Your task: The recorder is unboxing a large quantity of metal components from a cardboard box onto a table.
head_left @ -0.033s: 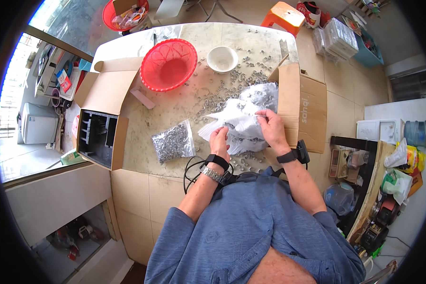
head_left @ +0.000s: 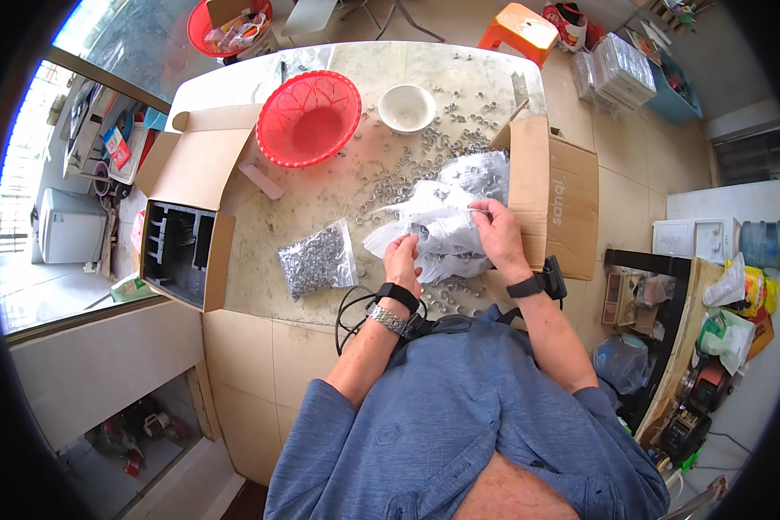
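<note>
Two hands are working at one piece of white film (head_left: 446, 227), which is lying crumpled and partly lifted near the table's right side, just left of the right carton. Whether it is bag or sheet, cannot tell. Left hand (head_left: 403, 258) is pinching the film's near-left part between thumb and fingers, knuckles curling. Right hand (head_left: 499, 234) is grasping its right part between thumb and forefinger, sitting a little farther from the body. A black strap (head_left: 399, 297) and a metal watch (head_left: 387, 318) are circling the left wrist; a dark band with a black box (head_left: 553, 279) is circling the right.

Behind the film, a clear wrap (head_left: 484, 173) is bulging against the right carton (head_left: 572, 208). Many small metal rings (head_left: 388, 184) are lying scattered around both. Left of the left hand, a clear bag (head_left: 315, 262) full of small metal parts is resting flat, apart from the film. Farther out, a white bowl (head_left: 407, 109) is standing beside a red basket (head_left: 274, 111). A pink strip (head_left: 262, 180) is lying below the basket. At the table's (head_left: 373, 65) left edge, another carton (head_left: 220, 264) is standing with flaps spread, a black insert (head_left: 175, 260) showing inside. Beyond the far right corner, an orange stool (head_left: 522, 30) is standing on the floor.
</note>
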The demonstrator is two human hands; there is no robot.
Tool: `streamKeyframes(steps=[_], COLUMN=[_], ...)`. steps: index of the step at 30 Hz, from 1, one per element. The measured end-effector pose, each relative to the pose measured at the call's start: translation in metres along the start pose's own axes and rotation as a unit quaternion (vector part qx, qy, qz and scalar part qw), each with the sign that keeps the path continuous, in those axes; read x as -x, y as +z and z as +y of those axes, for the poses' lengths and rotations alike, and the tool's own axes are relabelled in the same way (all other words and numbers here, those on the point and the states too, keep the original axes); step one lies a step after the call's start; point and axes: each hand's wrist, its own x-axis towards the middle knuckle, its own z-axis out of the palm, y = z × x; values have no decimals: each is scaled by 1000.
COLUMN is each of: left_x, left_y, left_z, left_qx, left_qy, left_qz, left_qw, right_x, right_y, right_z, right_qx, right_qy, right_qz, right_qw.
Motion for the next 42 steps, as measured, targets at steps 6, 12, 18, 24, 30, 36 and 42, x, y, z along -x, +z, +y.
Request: streamKeyframes(steps=[6, 12, 18, 24, 30, 36, 42], left_x=[-11, -7, -19, -21, -24, -56, -56], left_y=[-10, -3, -21, -39, -34, -38, -26], left_z=[-11, -24, -27, -25, -25, -50, -46], left_qx=[-36, -33, -31, 4, 5, 98, 105], left_qy=[-32, 58, -13, -94, -96, -121, -137], left_qz=[29, 11, 8, 52, 93, 57, 38], left_qw=[998, 998, 999, 994, 991, 986, 984], right_x=[-3, -2, -4, -16, -20, -24, -18], right_y=[13, 15, 19, 17, 13, 12, 5], right_z=[3, 11, 23, 16, 28, 28, 17], right_qx=[115, 226, 278, 100, -58, -220, -299], right_qy=[-87, -190, -171, 6, 46, 92, 122], right_qz=[-4, -39, -85, -74, -33, -32, -17], right_qw=[990, 955, 942, 992, 997, 971, 946])
